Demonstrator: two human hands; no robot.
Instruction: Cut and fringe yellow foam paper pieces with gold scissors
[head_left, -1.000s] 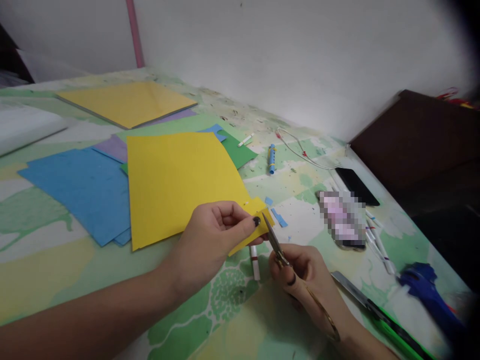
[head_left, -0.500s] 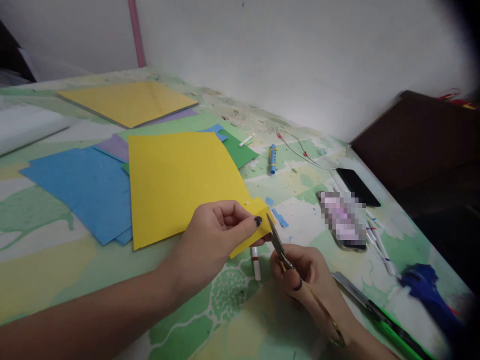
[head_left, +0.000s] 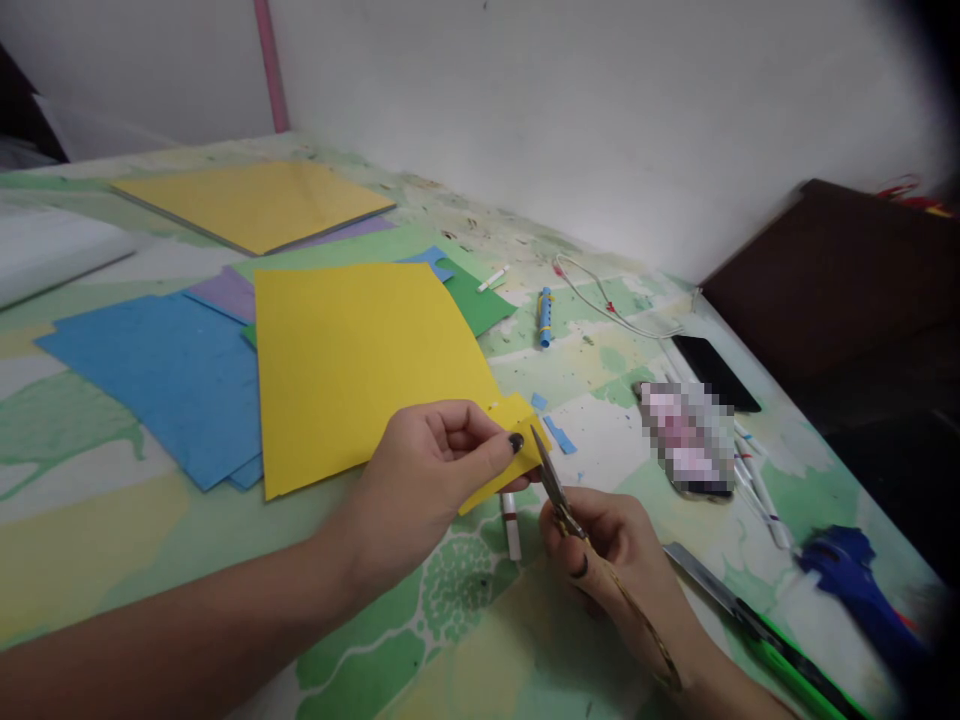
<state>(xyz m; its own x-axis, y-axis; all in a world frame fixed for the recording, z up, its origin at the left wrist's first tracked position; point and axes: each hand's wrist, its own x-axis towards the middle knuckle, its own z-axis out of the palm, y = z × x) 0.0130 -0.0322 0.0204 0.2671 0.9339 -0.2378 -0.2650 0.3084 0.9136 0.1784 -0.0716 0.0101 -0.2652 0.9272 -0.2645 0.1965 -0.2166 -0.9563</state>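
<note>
My left hand [head_left: 442, 460] pinches a small yellow paper piece [head_left: 487, 487] between thumb and fingers. My right hand [head_left: 615, 560] is wrapped round the gold handles of a pair of scissors [head_left: 553, 478], whose blades point up and left at the right edge of that piece. Just behind lies a large yellow sheet [head_left: 360, 360], on top of green, purple and blue sheets [head_left: 180, 370]. Small blue scraps [head_left: 559, 435] lie right of the yellow piece. Beneath my left fingertips a white marker [head_left: 511, 530] shows in part.
Farther back are a yellow board [head_left: 255, 205] and a blue paper roll [head_left: 545, 317]. On the right lie a black phone [head_left: 716, 373], another phone [head_left: 690, 440], markers [head_left: 765, 500], a green cutter [head_left: 795, 660] and a blue tool [head_left: 847, 570]. A white cable [head_left: 600, 300] curves near the wall.
The thumb of my right hand has shifted slightly left, and the scissor handles have moved closer together. My left hand keeps its hold on the yellow piece, nearly still.
</note>
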